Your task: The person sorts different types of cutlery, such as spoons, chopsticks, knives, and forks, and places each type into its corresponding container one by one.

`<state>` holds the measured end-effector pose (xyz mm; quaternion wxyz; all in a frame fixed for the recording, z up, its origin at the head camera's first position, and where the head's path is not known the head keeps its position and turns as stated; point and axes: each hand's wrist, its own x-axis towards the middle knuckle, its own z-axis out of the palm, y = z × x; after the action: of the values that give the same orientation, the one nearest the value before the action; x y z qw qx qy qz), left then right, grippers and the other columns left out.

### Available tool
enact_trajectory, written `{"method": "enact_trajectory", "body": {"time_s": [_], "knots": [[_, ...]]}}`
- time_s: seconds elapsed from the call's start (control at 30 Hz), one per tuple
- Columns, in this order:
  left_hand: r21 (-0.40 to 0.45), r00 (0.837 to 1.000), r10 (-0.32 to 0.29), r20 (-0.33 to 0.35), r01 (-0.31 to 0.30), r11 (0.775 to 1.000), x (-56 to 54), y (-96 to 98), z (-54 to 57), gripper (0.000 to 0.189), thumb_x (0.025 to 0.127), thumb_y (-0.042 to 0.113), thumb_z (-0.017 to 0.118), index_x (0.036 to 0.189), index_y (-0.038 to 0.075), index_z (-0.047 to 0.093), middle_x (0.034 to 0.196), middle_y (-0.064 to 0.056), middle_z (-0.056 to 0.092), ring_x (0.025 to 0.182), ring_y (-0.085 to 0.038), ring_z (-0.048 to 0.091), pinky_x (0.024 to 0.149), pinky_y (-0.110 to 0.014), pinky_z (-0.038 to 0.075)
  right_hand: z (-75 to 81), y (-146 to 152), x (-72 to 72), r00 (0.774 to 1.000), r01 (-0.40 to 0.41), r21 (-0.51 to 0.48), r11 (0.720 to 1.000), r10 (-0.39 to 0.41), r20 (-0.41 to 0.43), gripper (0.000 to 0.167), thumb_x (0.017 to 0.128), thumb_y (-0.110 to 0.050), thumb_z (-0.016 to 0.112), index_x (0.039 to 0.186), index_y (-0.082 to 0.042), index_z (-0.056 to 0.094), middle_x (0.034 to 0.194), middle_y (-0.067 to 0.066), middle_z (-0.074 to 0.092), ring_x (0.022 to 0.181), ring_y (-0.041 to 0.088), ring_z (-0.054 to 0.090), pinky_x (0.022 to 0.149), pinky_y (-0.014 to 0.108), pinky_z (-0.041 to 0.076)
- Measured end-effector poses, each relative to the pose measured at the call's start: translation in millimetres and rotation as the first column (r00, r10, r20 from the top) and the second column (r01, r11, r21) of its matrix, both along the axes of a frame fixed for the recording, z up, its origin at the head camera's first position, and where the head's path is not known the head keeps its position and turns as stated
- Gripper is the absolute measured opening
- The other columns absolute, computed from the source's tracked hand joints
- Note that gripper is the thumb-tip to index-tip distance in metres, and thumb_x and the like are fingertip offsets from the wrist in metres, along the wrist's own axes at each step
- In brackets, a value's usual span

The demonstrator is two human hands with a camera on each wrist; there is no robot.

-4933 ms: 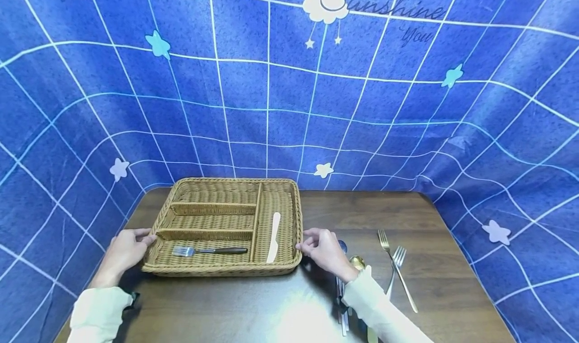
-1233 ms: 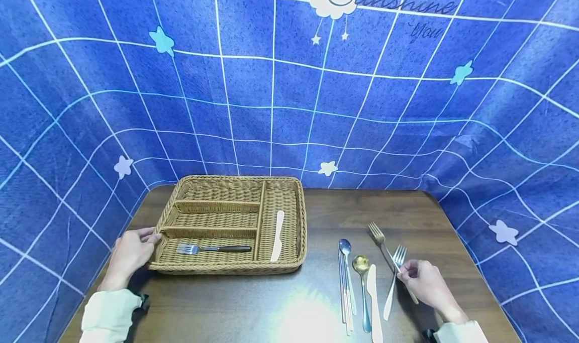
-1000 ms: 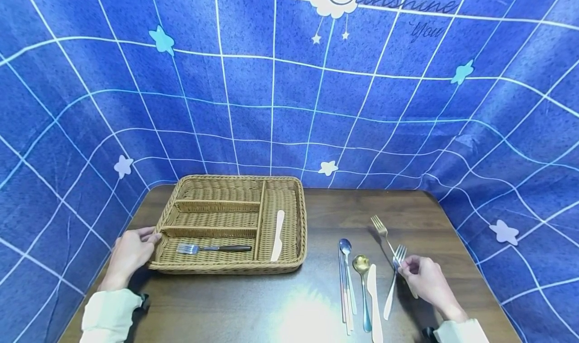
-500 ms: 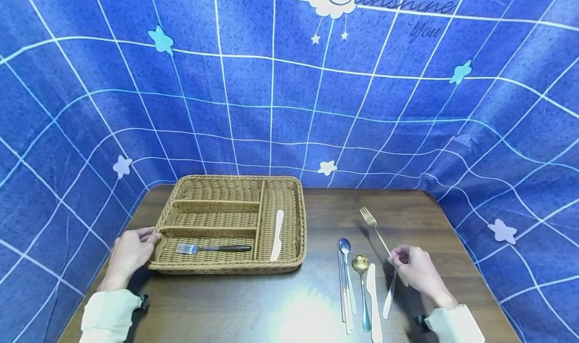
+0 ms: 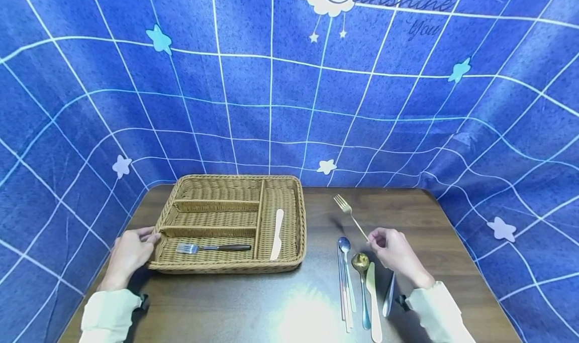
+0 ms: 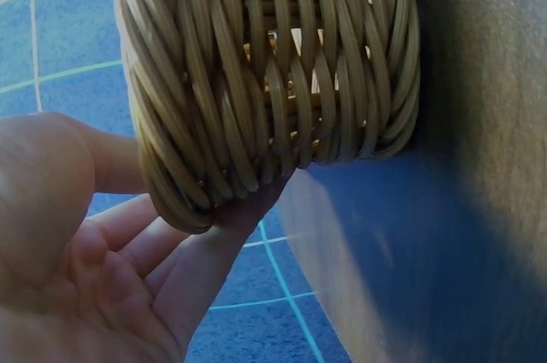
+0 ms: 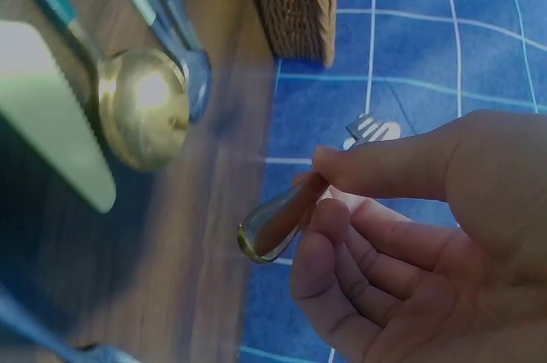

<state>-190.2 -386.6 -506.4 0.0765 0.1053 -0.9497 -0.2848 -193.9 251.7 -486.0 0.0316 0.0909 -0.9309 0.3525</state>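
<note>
My right hand [image 5: 394,252] pinches a gold fork [image 5: 359,225] by its handle, holding it above the table with the tines pointing to the far left. In the right wrist view, the handle end [image 7: 272,225] sticks out past the thumb and fingertips. At the left, my left hand [image 5: 131,255] grips the edge of a wicker cutlery tray [image 5: 226,268], thumb on one side and fingers on the other in the left wrist view. Inside the tray, a dark-handled fork [image 5: 214,248] lies in the front compartment and a pale knife [image 5: 277,235] in the right one.
Right of the tray on the table [image 5: 253,308] lie a silver spoon [image 5: 345,247] beside thin sticks [image 5: 342,288], a gold-bowled spoon [image 5: 361,262] and a pale knife [image 5: 373,303]. Another utensil's handle [image 5: 389,298] shows below my right wrist. A blue curtain [image 5: 244,82] surrounds the table.
My right hand let go of the tray's right side, took hold of the gold fork, and lifted it off the silver fork, leftward and away. My left hand stays on the tray.
</note>
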Motion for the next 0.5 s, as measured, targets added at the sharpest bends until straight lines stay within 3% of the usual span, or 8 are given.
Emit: {"method": "enact_trajectory", "body": {"time_s": [0.27, 0.5], "knots": [[0.006, 1.000, 0.012, 0.021, -0.012, 1.000, -1.2, -0.1, 0.6, 0.044, 0.106, 0.026, 0.064, 0.135, -0.006, 0.069, 0.124, -0.026, 0.073, 0.127, -0.059, 0.058, 0.093, -0.069, 0.050, 2.7, -11.4, -3.0, 0.999, -0.029, -0.001, 1.000, 0.029, 0.031, 0.005, 0.095, -0.001, 0.070, 0.091, 0.000, 0.073, 0.078, 0.003, 0.071, 0.071, 0.010, 0.062, 0.065, 0.025, 0.051], [0.003, 1.000, 0.004, 0.012, -0.005, 1.000, -0.6, -0.7, 0.4, 0.043, 0.106, 0.026, 0.064, 0.134, -0.007, 0.069, 0.120, -0.026, 0.075, 0.125, -0.058, 0.061, 0.092, -0.068, 0.051, 5.6, -22.6, -8.6, 0.996, -0.092, 0.007, 0.996, 0.093, -0.010, 0.007, 0.093, 0.002, 0.071, 0.090, -0.004, 0.073, 0.078, 0.000, 0.072, 0.071, 0.008, 0.063, 0.068, 0.025, 0.054]]}}
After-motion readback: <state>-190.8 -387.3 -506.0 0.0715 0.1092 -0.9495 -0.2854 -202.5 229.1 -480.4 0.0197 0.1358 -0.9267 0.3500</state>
